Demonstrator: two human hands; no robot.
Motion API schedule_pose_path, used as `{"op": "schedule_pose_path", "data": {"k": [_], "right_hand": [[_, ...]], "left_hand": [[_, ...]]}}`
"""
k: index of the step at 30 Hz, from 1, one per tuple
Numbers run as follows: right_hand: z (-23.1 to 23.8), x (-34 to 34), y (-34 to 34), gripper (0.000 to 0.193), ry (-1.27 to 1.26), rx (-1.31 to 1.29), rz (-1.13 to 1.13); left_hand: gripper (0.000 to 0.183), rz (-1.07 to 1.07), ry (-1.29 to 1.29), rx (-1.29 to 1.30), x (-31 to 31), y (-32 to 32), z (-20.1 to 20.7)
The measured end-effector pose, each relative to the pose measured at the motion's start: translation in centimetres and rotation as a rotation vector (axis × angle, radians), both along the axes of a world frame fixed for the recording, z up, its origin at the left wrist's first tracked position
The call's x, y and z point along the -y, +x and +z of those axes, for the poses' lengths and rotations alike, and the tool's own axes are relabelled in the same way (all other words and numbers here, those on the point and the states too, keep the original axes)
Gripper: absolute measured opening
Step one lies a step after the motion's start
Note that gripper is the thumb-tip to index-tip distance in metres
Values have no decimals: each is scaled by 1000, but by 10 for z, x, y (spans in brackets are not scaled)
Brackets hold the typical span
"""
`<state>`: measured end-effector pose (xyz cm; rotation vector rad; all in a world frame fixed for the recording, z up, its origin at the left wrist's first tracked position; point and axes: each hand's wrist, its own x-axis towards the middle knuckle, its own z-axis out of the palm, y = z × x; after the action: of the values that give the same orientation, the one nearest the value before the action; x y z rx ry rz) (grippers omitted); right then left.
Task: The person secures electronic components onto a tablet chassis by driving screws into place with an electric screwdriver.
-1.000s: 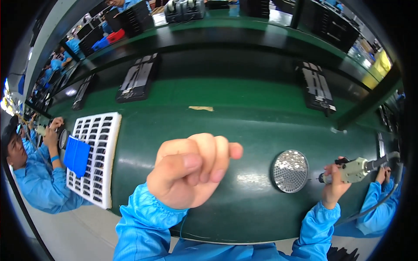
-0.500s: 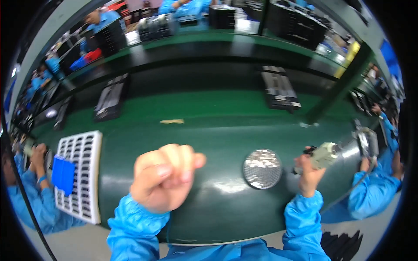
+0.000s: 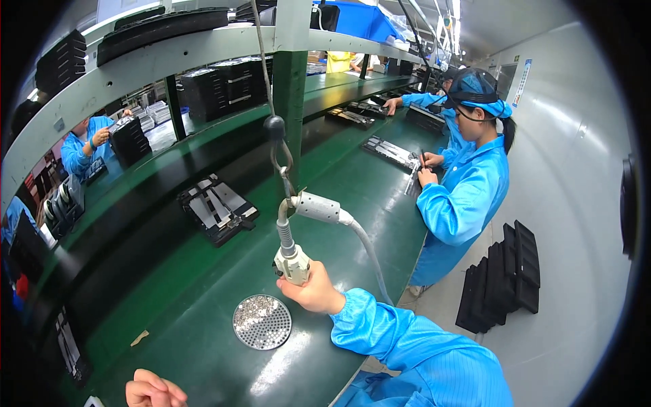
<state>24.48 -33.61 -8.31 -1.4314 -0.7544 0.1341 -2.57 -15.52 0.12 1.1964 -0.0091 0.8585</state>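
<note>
My right hand [image 3: 314,290] is wrapped round the cream body of a power screwdriver [image 3: 294,264], which hangs upright from a metal hook [image 3: 283,163] on a cord. Its lower end is hidden behind my fingers. Just left of that hand, a round silver screw tray [image 3: 274,334] lies on the green bench, with a perforated surface and many small shiny pieces on it. At the lower left edge my left hand [image 3: 154,391] is partly cut off. Its fingers are curled together, and whatever they may pinch is too small to tell.
A grey hose [image 3: 369,254] runs from the screwdriver's hanger down past my right forearm. Beyond stands a green post [image 3: 290,102]. Black frames with silver bars [image 3: 215,209] lie on the bench. A co-worker [image 3: 468,180] works at right; black trays [image 3: 502,278] are stacked on the floor.
The view has swung to the right, bringing the co-worker and hook into sight. The screwdriver, tilted before, is now upright in my right hand. My left hand has shifted toward the lower left edge.
</note>
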Motion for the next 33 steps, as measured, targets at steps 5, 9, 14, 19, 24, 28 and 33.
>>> {"op": "schedule_pose_path", "data": {"k": [5,9,14,19,24,28,33], "right_hand": [[1,-3,-1,37,-12,9,-12],[4,-6,-1,36,-11,-14,-41],[-17,2,7,37,-18,5,-102],[-7,1,9,33,68,-51,-40],[-3,-2,3,32,78,-95,-31],[1,-1,2,35,32,-127,-19],[0,-2,1,33,38,-117,-14]], "left_hand": [[21,17,106,-2,10,12,2],[16,-200,301,-78,32,37,12],[14,-511,534,203,48,64,36],[27,-407,200,488,71,78,29],[48,-406,399,394,63,67,24],[70,-536,360,272,59,72,33],[68,-486,357,672,56,82,33]]}}
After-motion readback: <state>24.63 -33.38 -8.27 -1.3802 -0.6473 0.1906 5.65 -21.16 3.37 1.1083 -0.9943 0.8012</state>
